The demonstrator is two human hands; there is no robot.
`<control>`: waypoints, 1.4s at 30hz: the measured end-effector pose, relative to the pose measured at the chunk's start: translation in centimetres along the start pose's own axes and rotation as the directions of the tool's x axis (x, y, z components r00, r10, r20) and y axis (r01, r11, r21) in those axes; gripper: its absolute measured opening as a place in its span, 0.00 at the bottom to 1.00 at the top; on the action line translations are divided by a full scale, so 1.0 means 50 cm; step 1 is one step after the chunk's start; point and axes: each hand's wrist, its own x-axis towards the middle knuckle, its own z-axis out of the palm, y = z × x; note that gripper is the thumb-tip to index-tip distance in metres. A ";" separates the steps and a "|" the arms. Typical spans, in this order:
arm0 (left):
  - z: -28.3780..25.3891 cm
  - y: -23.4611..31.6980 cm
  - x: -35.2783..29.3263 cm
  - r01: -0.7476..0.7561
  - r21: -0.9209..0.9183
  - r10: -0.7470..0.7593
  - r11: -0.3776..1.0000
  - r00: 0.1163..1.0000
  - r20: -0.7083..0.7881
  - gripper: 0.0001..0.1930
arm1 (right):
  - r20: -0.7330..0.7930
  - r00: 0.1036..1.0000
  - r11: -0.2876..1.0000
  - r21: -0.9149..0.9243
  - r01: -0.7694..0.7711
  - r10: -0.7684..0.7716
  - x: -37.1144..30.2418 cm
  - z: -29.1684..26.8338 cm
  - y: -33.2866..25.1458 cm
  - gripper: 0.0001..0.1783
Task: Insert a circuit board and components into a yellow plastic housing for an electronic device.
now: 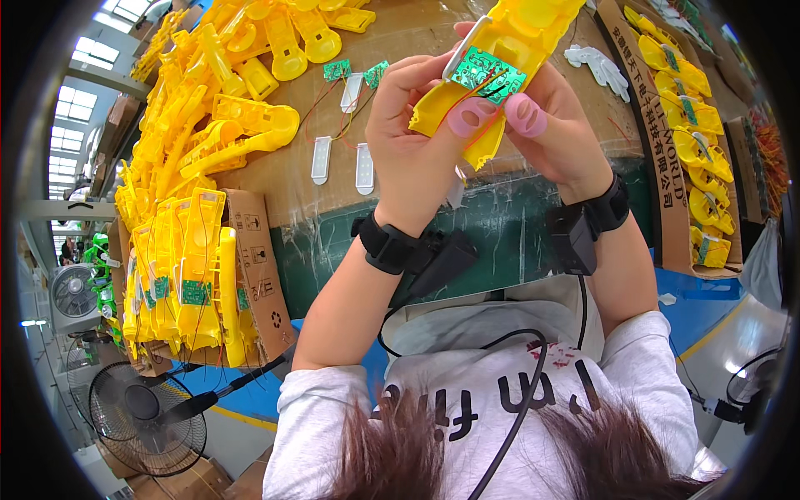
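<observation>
Over the far part of the table, both of my hands hold a yellow plastic shell (533, 29), tilted up. A green circuit board (487, 73) with red and black wires sits against the inside of the shell. My left hand (412, 146) is closed around the shell's left side, its thumb in a pink rubber cot pressing near the board. A white edge, perhaps a light panel, shows beside those fingers. My right hand (562, 137) grips the right side, its pink-capped thumb by the board's lower corner. The fingers behind the shell are mostly hidden.
White LED panels (321, 161) wired to small green boards lie left of my hands. Yellow shells (179, 125) are heaped at the left, above a carton (254, 275) of shells with boards. Another carton (637, 125) of yellow parts stands right, near a white glove (597, 68).
</observation>
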 end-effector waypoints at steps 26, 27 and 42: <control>-0.002 0.016 -0.002 -0.044 -0.147 0.057 0.988 0.995 0.084 0.20 | -0.028 0.999 0.989 0.142 0.044 -0.040 -0.004 0.016 0.010 0.40; -0.002 0.016 -0.002 -0.054 -0.131 0.064 0.990 0.995 0.080 0.20 | -0.021 0.999 0.990 0.135 0.044 -0.042 -0.004 0.015 0.010 0.40; -0.089 -0.016 0.039 -0.050 -0.097 0.050 0.994 0.999 -0.002 0.19 | -0.155 0.986 0.958 0.285 -0.010 0.057 0.010 -0.012 -0.010 0.26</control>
